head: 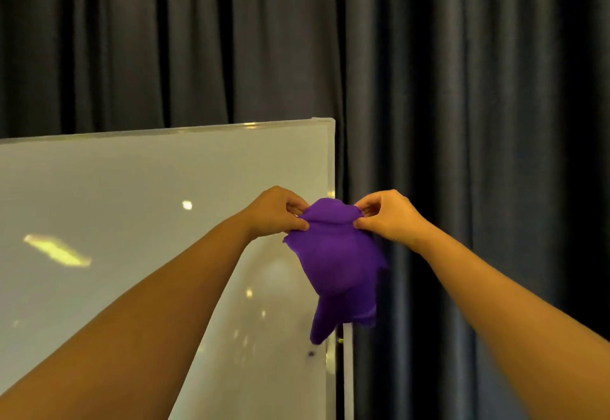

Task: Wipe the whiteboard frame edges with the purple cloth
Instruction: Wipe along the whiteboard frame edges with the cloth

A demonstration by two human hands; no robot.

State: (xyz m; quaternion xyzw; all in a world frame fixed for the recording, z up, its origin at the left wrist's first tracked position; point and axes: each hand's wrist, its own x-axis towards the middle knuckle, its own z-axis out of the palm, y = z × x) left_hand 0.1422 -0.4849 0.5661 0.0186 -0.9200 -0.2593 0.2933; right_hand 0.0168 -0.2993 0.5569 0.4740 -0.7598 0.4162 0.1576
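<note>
A purple cloth [336, 264] hangs crumpled in front of the right edge of the whiteboard [132, 205]. My left hand [277, 213] pinches its upper left corner and my right hand [388, 215] pinches its upper right corner, both at the same height. The board's silver frame [331, 155] runs along the top and down the right side. The cloth covers a stretch of the right frame edge; whether it touches the frame I cannot tell.
Dark grey pleated curtains [462, 89] hang behind and to the right of the board. Ceiling lights reflect on the white surface. A small dark mark [311, 353] sits on the board near its lower right.
</note>
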